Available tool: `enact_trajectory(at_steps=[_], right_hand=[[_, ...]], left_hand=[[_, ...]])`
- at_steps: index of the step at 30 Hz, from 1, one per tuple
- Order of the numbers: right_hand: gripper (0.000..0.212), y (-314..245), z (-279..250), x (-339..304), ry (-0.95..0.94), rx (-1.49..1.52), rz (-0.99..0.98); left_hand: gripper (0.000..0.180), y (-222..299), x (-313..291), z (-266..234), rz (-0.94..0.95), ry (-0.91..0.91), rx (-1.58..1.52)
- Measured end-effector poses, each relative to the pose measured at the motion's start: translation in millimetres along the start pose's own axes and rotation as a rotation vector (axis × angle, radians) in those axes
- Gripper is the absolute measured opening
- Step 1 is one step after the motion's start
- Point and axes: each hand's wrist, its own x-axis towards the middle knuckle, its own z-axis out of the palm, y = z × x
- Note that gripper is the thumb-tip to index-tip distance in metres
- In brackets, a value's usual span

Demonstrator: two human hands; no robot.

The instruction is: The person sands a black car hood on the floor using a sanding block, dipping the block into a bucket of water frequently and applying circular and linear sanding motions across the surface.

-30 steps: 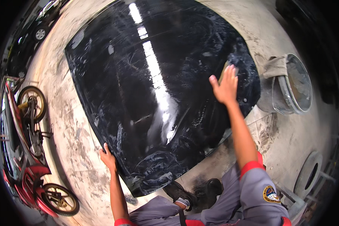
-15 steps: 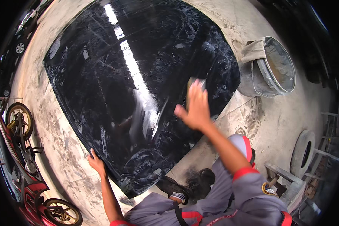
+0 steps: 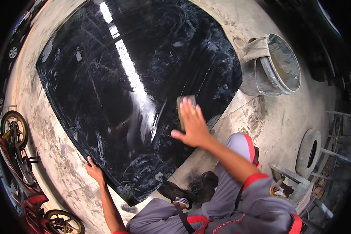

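A large glossy black car hood, wet and streaked with pale residue, lies before me. On its right side, my right hand presses a tan sanding block against the surface. The fingers lie along the block's top, and the thumb sticks out to the left. Part of the block is hidden under the palm. At the hood's lower left edge, my left hand grips the rim; some of its fingers are out of sight.
To the right stands a grey bucket of murky water, a cloth over its rim. Further right are a tyre and a metal-and-wood frame. A red motorcycle is at the left. My shoes are close to the hood's near edge.
My right hand has drawn the sanding block toward me and to the left, leaving wet streaks and droplets behind. My left hand keeps its hold on the edge. The whole view has shifted slightly.
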Motion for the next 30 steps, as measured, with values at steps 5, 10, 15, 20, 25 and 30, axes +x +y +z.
enact_trajectory(at_steps=[5, 10, 15, 20, 25, 30], right_hand=[[0.106, 111, -66, 142, 0.347, 0.007, 0.447], [0.115, -62, 20, -33, -0.031, 0.032, -0.015], [0.109, 26, -27, 75, 0.257, -0.109, 0.21], [0.113, -29, -3, 16, 0.127, -0.136, 0.164], [0.113, -30, -4, -1, 0.018, -0.006, -0.034], [0.11, 32, -19, 78, 0.259, -0.122, 0.262]], left_hand=[[0.068, 38, -10, 24, 0.047, -0.018, -0.049], [0.068, 10, -3, 4, 0.029, 0.019, 0.004], [0.068, 22, -7, 12, 0.0, -0.02, -0.011], [0.068, 5, 3, 8, 0.002, -0.023, 0.059], [0.067, 6, -5, 7, 0.001, 0.006, -0.028], [0.068, 18, -4, 19, 0.053, 0.015, 0.013]])
